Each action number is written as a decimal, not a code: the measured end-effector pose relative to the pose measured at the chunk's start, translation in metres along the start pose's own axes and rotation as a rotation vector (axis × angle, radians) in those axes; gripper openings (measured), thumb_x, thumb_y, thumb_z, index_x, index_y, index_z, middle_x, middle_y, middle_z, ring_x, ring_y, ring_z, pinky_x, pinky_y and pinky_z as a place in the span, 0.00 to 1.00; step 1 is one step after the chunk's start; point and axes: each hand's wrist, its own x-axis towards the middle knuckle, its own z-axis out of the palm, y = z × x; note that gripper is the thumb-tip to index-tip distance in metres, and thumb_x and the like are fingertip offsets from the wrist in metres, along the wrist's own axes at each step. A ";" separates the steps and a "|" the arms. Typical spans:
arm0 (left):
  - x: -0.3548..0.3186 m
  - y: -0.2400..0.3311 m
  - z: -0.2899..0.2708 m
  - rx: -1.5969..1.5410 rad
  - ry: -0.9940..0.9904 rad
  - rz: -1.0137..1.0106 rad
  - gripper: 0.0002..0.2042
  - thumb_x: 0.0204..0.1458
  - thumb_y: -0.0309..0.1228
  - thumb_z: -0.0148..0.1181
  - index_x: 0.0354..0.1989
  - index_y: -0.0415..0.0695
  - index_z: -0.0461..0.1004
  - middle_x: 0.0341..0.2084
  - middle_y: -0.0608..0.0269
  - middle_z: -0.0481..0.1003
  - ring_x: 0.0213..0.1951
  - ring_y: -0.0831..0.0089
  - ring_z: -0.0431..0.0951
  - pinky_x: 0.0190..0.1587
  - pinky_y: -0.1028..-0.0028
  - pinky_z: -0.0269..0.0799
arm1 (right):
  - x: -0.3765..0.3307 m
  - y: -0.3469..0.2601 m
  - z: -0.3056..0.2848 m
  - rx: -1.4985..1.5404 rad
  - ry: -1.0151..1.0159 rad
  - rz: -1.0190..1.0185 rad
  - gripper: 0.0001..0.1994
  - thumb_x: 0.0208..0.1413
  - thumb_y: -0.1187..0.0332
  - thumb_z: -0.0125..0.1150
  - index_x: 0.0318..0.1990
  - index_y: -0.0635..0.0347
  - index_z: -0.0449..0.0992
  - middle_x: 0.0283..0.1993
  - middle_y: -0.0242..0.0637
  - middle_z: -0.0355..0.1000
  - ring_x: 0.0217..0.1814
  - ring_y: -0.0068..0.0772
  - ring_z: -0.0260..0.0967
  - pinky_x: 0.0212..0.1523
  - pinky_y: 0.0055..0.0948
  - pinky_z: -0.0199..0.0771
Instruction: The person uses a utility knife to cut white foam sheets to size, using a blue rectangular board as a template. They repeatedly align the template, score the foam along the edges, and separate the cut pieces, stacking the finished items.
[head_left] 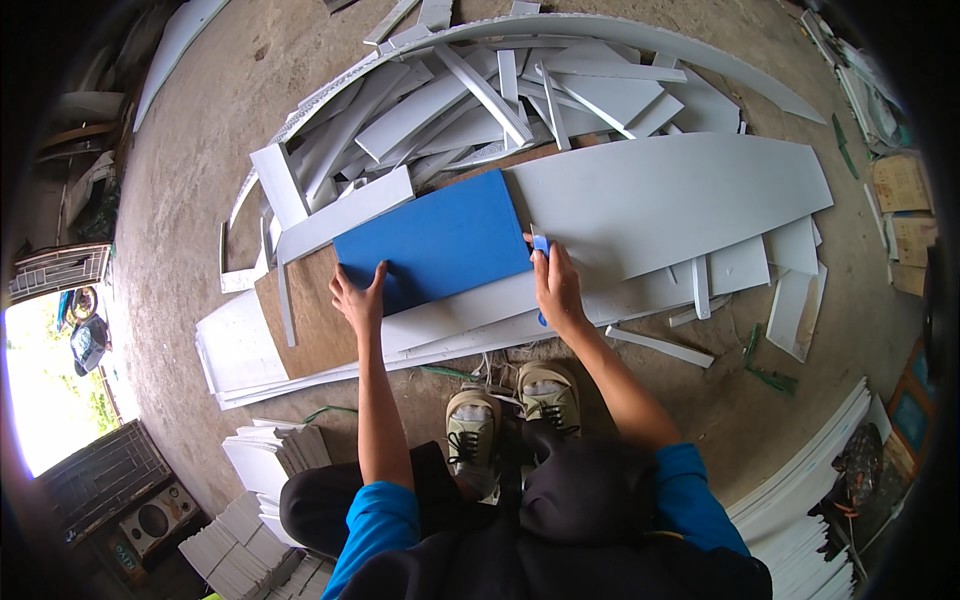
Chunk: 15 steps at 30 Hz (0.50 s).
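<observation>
A flat blue rectangular board (435, 240) lies over a white sheet and a brown wooden board (300, 300). My left hand (358, 300) rests at its near left corner, thumb and fingers spread and pressing on it. Closed around a blue utility knife (541, 243), my right hand (560, 290) is beside the blue board's right edge. The blade end points away from me, and most of the handle is hidden in my grip. Under and right of the knife stretches a long white sheet (700, 195) with a curved outline.
Beyond the sheets lies a heap of white offcut strips (430, 110), bordered by a long curved strip (640, 40). Stacked white pieces (270, 455) stand near my left knee. More white sheets (800, 500) are at lower right. My shoes (548, 395) are close to the sheets' near edge.
</observation>
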 end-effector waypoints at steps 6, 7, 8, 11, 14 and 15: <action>-0.002 0.001 0.002 0.035 -0.001 -0.003 0.43 0.35 0.58 0.60 0.57 0.43 0.55 0.53 0.50 0.56 0.52 0.46 0.57 0.50 0.53 0.59 | 0.001 -0.004 0.000 0.018 0.033 0.014 0.10 0.58 0.72 0.40 0.43 0.66 0.66 0.32 0.43 0.66 0.30 0.37 0.64 0.32 0.32 0.64; -0.002 0.001 0.002 0.033 0.004 -0.002 0.43 0.35 0.58 0.60 0.57 0.43 0.55 0.53 0.50 0.56 0.52 0.47 0.57 0.50 0.53 0.59 | 0.001 -0.003 0.000 0.001 0.044 -0.001 0.11 0.59 0.71 0.39 0.44 0.65 0.67 0.32 0.41 0.67 0.29 0.34 0.63 0.32 0.30 0.64; -0.003 0.001 0.002 0.032 0.009 -0.003 0.43 0.35 0.58 0.60 0.57 0.43 0.55 0.53 0.50 0.56 0.52 0.47 0.57 0.50 0.53 0.58 | 0.001 -0.004 0.000 0.007 0.036 0.018 0.11 0.59 0.71 0.39 0.44 0.65 0.67 0.31 0.41 0.67 0.29 0.33 0.63 0.32 0.30 0.64; -0.004 0.002 -0.001 -0.003 -0.003 -0.020 0.44 0.34 0.59 0.59 0.57 0.43 0.55 0.53 0.49 0.55 0.53 0.46 0.55 0.52 0.53 0.55 | 0.001 -0.007 0.000 0.017 0.025 0.046 0.12 0.59 0.71 0.39 0.44 0.65 0.67 0.31 0.41 0.67 0.29 0.33 0.63 0.32 0.30 0.64; -0.006 0.009 -0.006 0.031 -0.035 -0.074 0.42 0.36 0.56 0.60 0.57 0.44 0.54 0.54 0.51 0.54 0.53 0.47 0.55 0.52 0.52 0.54 | 0.002 -0.007 0.000 0.010 0.025 0.038 0.11 0.59 0.70 0.39 0.43 0.65 0.67 0.32 0.42 0.67 0.29 0.34 0.64 0.32 0.30 0.64; -0.009 0.017 -0.007 0.055 -0.050 -0.096 0.41 0.37 0.54 0.60 0.58 0.44 0.53 0.54 0.52 0.54 0.53 0.48 0.55 0.52 0.51 0.54 | 0.002 -0.007 -0.001 0.005 0.019 0.047 0.11 0.59 0.70 0.39 0.43 0.66 0.67 0.32 0.42 0.68 0.30 0.34 0.64 0.33 0.30 0.65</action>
